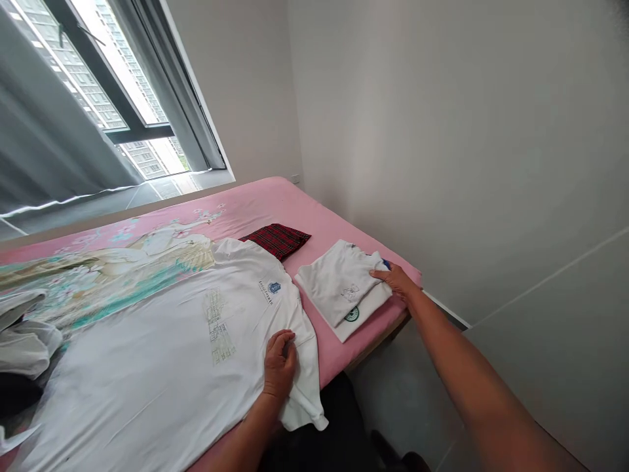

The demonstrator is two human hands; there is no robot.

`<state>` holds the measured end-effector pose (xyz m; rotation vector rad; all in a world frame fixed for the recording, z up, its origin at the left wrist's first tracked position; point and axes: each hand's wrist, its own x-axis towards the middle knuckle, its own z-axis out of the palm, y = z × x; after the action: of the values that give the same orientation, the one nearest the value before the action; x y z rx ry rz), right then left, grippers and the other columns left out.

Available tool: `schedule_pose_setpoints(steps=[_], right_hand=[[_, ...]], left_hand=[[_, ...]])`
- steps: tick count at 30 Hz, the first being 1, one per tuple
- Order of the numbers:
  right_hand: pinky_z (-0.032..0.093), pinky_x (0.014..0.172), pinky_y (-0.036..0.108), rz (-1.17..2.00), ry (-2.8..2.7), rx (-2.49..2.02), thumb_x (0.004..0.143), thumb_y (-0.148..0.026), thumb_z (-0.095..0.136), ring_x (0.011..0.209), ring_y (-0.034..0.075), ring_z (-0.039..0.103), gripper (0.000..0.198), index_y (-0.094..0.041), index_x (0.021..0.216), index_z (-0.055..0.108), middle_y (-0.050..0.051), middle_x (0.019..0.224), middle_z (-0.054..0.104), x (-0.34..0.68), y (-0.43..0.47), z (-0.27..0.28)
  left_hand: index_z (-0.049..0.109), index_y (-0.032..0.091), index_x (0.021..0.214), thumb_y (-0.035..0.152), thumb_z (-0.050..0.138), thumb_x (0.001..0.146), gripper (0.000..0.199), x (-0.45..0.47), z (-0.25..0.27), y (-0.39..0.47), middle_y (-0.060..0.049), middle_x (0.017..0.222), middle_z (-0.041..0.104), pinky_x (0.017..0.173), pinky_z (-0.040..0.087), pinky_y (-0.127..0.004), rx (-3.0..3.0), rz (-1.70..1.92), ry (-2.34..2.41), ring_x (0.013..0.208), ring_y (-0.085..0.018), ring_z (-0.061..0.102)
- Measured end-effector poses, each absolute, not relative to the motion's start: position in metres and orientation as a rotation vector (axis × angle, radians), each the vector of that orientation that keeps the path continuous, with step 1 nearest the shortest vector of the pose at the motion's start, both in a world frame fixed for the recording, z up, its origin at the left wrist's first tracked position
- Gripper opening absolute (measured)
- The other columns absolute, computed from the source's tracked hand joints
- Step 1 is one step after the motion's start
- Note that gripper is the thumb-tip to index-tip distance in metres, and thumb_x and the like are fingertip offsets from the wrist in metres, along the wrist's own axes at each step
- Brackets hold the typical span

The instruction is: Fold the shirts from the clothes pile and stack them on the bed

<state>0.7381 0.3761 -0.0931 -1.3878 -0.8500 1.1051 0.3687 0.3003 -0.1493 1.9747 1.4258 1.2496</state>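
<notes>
Left hand [279,367]: palm down on the spread white T-shirt [162,354], fingers curled, pinching nothing.
Right hand [396,278]: flat on the far edge of the folded white stack [344,288], fingers together, unclenched.
T-shirt: laid open on the pink bed [275,203] (small blue crest near the chest).
Stack: just right of the T-shirt, near the bed corner.
Plaid cloth [276,238]: folded, behind both.

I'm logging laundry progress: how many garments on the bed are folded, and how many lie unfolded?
Folded white shirts: 2, stacked, right hand on them
Folded plaid cloth: 1
Spread white shirt: 1, left hand on it
Unfolded heap: count unclear
Total countable: 4
</notes>
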Motion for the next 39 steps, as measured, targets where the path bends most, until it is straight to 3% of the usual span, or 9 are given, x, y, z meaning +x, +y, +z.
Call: schedule_pose_setpoints(steps=[4,10,15,20,26,29,32,35,39], right_hand=[[0.050,0.070,0.036,0.960,-0.927,-1.604,0.056,-0.029,0.075,0.077,0.023,0.062,0.056,-0.012,0.108,0.061,0.011,0.098,0.067,0.779,0.372,-0.086],[0.037,0.097,0.045,0.077,-1.294,-1.932,0.075,-0.025,0.054,0.113,0.028,0.050,0.050,-0.013,0.124,0.051,0.015,0.123,0.055,0.755,0.368,-0.061],[0.027,0.109,0.037,0.212,-1.996,-1.596,0.087,-0.024,0.034,0.126,0.019,0.039,0.041,-0.020,0.121,0.056,0.007,0.128,0.054,0.654,0.380,-0.070],[0.004,0.110,0.056,0.401,-2.435,-1.745,0.081,-0.044,0.051,0.139,0.030,0.013,0.064,-0.029,0.140,0.034,0.004,0.150,0.024,0.612,0.391,-0.092],[0.005,0.108,0.058,0.432,-2.331,-1.839,0.089,-0.055,0.033,0.140,0.027,0.010,0.064,-0.030,0.146,0.018,0.003,0.152,0.020,0.626,0.400,-0.091],[-0.001,0.108,0.058,0.349,-2.321,-1.931,0.086,-0.055,0.042,0.139,0.029,0.014,0.061,-0.027,0.140,0.035,0.004,0.149,0.027,0.612,0.400,-0.093],[0.016,0.109,0.046,0.259,-2.141,-1.863,0.093,-0.046,0.032,0.130,0.024,0.033,0.047,-0.021,0.128,0.049,0.010,0.137,0.046,0.578,0.397,-0.093],[0.036,0.092,0.032,0.492,-1.973,-1.909,0.093,-0.048,0.028,0.106,0.022,0.054,0.049,-0.016,0.111,0.059,0.013,0.114,0.062,0.539,0.392,-0.095],[0.040,0.071,0.027,0.764,-1.914,-2.025,0.086,-0.054,0.040,0.083,0.020,0.061,0.047,-0.014,0.093,0.064,0.012,0.095,0.067,0.517,0.386,-0.104]], left_hand=[[0.060,0.019,0.092,0.016,0.047,0.081,0.017,0.370,-0.148,0.299,-0.008,0.100,0.060,0.092,0.046,-0.041,1.970,1.261,1.420,0.099,-0.020,0.057],[0.060,0.020,0.091,0.016,0.046,0.080,0.019,0.371,-0.146,0.297,-0.008,0.100,0.059,0.091,0.047,-0.042,1.930,1.255,1.426,0.099,-0.021,0.056],[0.060,0.021,0.090,0.013,0.045,0.080,0.020,0.370,-0.146,0.295,-0.008,0.100,0.059,0.090,0.048,-0.041,1.937,1.266,1.419,0.098,-0.020,0.056],[0.062,0.021,0.086,0.010,0.045,0.078,0.021,0.370,-0.147,0.294,-0.007,0.098,0.060,0.089,0.048,-0.040,1.954,1.272,1.410,0.096,-0.020,0.057],[0.061,0.021,0.084,0.009,0.045,0.077,0.022,0.369,-0.147,0.295,-0.007,0.096,0.059,0.088,0.047,-0.040,1.952,1.269,1.414,0.095,-0.020,0.057],[0.062,0.020,0.083,0.007,0.045,0.075,0.023,0.368,-0.147,0.294,-0.007,0.096,0.060,0.088,0.047,-0.039,1.960,1.262,1.408,0.095,-0.019,0.056],[0.062,0.020,0.083,0.006,0.045,0.074,0.024,0.371,-0.148,0.293,-0.007,0.096,0.060,0.088,0.047,-0.039,1.953,1.273,1.402,0.095,-0.019,0.056],[0.062,0.019,0.080,0.006,0.046,0.072,0.023,0.372,-0.146,0.294,-0.007,0.095,0.061,0.089,0.046,-0.039,1.912,1.246,1.392,0.095,-0.019,0.057],[0.064,0.018,0.087,0.013,0.048,0.073,0.021,0.346,-0.130,0.294,-0.007,0.102,0.064,0.091,0.047,-0.037,1.756,1.167,1.381,0.098,-0.019,0.060]])
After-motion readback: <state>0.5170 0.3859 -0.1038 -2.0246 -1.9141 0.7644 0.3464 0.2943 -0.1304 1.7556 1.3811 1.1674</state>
